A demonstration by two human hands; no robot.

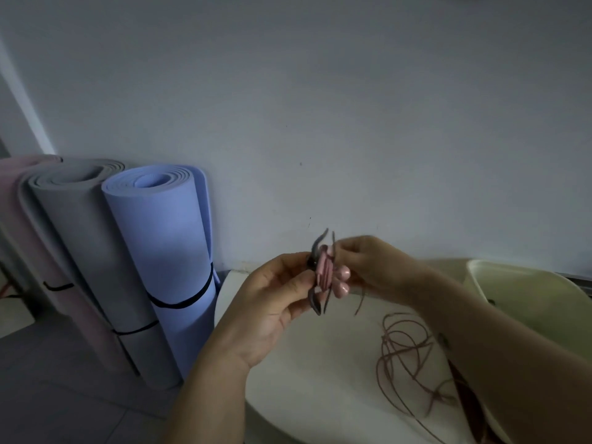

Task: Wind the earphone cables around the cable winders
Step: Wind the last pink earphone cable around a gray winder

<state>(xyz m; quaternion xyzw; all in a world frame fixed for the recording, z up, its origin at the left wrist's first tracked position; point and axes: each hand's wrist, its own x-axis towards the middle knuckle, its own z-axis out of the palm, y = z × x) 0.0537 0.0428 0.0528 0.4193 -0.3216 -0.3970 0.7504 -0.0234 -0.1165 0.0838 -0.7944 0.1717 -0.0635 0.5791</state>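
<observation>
Far out to the left of the left hand, three rolled mats stand against the wall: a pink mat (19,165), a grey mat (83,235) and a blue mat (160,245), the blue one nearest the hand. The left hand (272,302) is raised above the white table (304,395), thumb and curled fingers pinching the cable winder (322,274) by its left edge, so its dark curved tips show above and below the fingers. Against the winder's other side, the right hand (368,267) pinches the earphone cable (385,339) near the winder's top, fingers curled in beside the pink turns lying round the middle. From that hand the cable drops down and rightward into loose tangled loops on the table, beneath the right forearm. Beyond the right hand sits a cream tub (528,299).

The cable looks thin, light and limp, so turns will likely slacken unless kept taut; it is best pinched close to the winder and fed in short lengths. The winder seems small and fairly stiff, safest held by its edges with the middle left free. The loops may snag as they rise
</observation>
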